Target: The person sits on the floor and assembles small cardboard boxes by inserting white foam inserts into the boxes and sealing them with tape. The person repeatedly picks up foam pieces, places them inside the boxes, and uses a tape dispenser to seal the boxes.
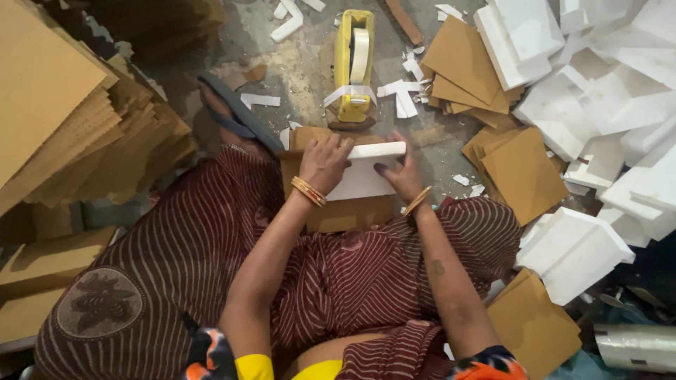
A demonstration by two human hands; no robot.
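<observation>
At the left of the frame a tall stack of corrugated cardboard sheets is seen, and at centre a white foam block is held over a brown cardboard piece on the lap. The block's left end is covered by the left hand, fingers curled over it, while its right edge is pinched by the right hand. A yellow tape dispenser is set on the floor just above, and white foam pieces are piled at the right.
</observation>
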